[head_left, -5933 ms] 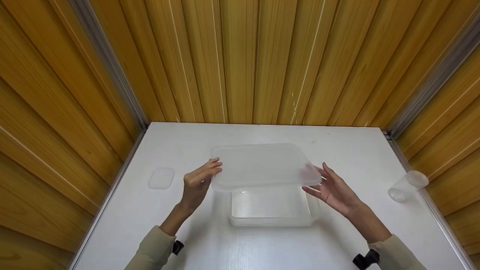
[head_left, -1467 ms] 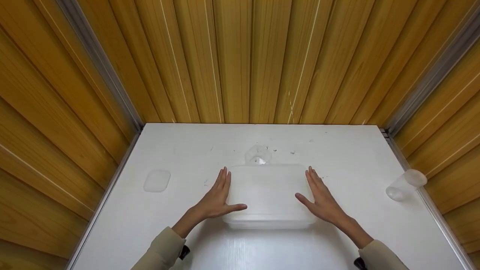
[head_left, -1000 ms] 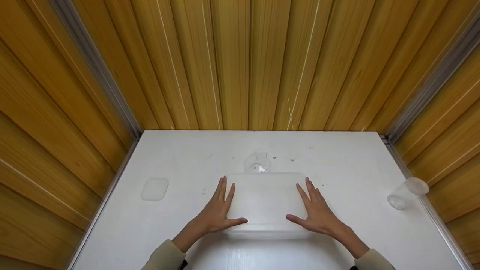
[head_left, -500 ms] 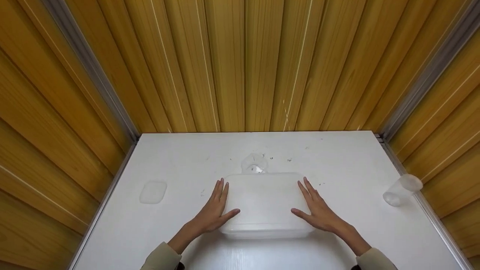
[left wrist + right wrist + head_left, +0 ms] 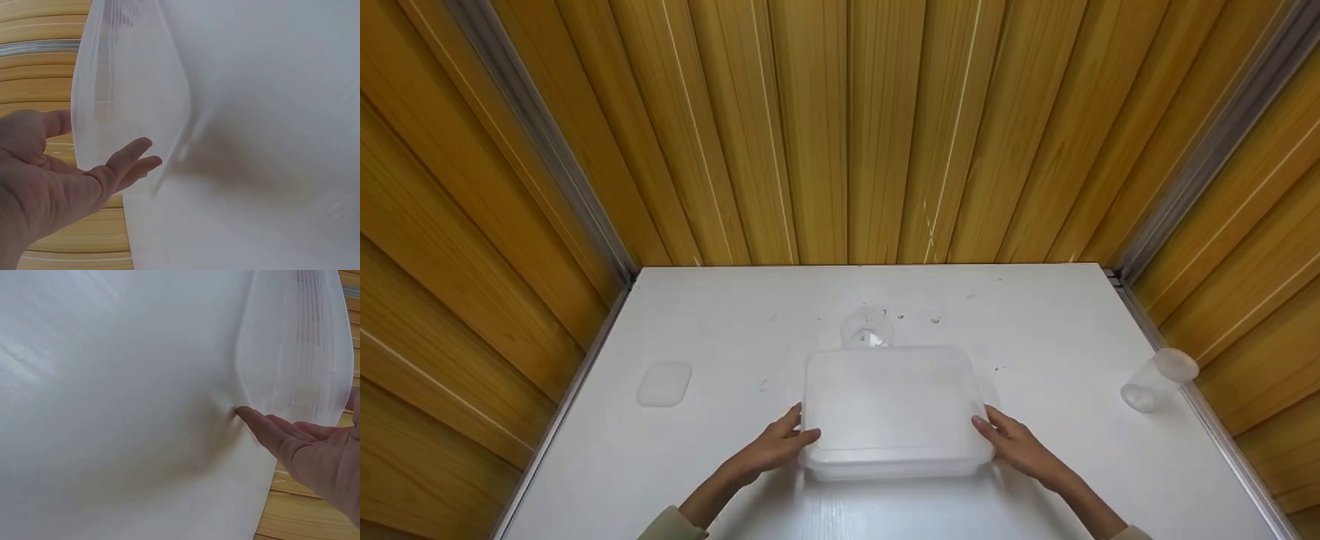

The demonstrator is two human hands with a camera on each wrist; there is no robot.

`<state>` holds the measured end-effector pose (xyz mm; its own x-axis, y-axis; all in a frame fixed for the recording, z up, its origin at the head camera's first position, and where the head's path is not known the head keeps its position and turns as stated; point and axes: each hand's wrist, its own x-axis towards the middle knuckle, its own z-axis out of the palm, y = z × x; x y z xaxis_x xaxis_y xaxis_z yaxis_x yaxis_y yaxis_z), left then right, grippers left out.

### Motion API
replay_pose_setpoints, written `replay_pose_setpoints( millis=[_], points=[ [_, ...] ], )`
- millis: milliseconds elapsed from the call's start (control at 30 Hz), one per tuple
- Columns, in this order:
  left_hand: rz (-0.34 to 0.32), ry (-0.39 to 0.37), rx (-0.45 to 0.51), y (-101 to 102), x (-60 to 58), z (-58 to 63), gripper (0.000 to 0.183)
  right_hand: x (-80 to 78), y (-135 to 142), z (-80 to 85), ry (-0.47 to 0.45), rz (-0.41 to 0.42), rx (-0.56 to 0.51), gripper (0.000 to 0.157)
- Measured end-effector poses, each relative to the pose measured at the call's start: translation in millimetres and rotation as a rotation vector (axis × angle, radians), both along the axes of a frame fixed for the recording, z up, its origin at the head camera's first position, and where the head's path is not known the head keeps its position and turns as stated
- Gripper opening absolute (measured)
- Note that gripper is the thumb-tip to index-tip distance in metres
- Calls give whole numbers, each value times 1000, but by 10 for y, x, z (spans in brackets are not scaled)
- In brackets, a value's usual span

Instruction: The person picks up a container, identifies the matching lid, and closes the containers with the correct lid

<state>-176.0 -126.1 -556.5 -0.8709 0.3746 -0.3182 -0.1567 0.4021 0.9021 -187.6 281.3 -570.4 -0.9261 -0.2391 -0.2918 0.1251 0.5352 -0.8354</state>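
A large translucent plastic food container (image 5: 896,405), its lid on top, sits at the middle front of the white table. My left hand (image 5: 772,450) holds its left side, thumb on the lid's edge. On the opposite side my right hand (image 5: 1024,450) grips it the same way, with the thumb over the lid's rim. In the left wrist view, two fingertips of the left hand (image 5: 67,174) reach along the container's side wall (image 5: 132,101). The right wrist view has the right hand (image 5: 315,455) with fingers at the lower edge of the wall.
Directly behind the container is a small clear plastic piece (image 5: 867,327), partly hidden by it. A small square translucent lid (image 5: 664,384) lies at the left. A clear cup (image 5: 1159,379) stands near the right edge. Wood-patterned panels (image 5: 840,135) enclose the table (image 5: 720,300).
The large lid, held above the container earlier, now lies on it. My hands were spread flat on the lid; they have slid toward the near corners and now grip the container's sides.
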Motion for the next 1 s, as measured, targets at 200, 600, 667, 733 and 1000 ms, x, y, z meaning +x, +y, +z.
replay_pose_setpoints(
  millis=[200, 600, 667, 733, 1000],
  points=[
    [-30, -67, 59, 122, 8, 29, 78, -4, 82, 56, -31, -96, 4, 71],
    [-107, -33, 213, 444, -50, -20, 73, 26, 451, 115, -55, -133, 67, 71],
    [-117, -21, 234, 523, -88, -39, 71, 38, 544, 122, -60, -135, 80, 72],
    [-128, -14, 243, 603, -129, -48, 70, 53, 634, 125, -58, -139, 91, 71],
    [-90, -46, 248, 932, -363, -57, 65, 27, 937, 127, -87, -147, 134, 79]
  ],
)
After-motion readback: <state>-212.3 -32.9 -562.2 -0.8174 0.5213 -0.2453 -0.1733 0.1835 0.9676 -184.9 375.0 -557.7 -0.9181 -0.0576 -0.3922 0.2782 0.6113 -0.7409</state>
